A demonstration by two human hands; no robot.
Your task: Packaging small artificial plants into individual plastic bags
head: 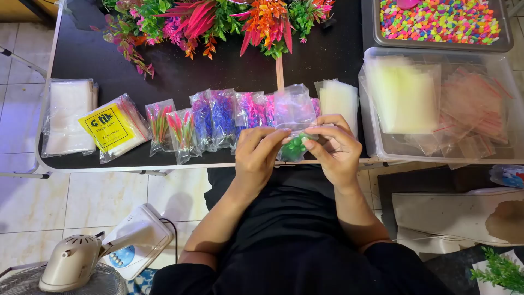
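Both forearms come up from the bottom of the view and meet at the near edge of the table. The left hand [257,155] and the right hand [334,148] are bent inward, fingertips facing each other, both pinched on a small clear plastic bag [293,112] that stands upright between them. A green plastic plant sprig [295,147] sits in the lower part of that bag, just between the two sets of fingers.

The surface is a black rectangular table [229,65] with a pale rim, standing on a floor of cream tiles [93,196]. A white fan [73,267] lies on the floor at lower left.

Along the near edge lies a row of small clear bags holding coloured plastic plants [213,120], red-green, blue, purple and pink. Left of them is a clear packet with a yellow square label [112,128], and further left a stack of plain clear bags [68,114]. A loose heap of colourful artificial plants [218,22] runs along the far edge. On the right stands a clear plastic bin of empty bags [436,104], some with red strips, and beyond it a grey tray of bright multicoloured pebbles [439,22].
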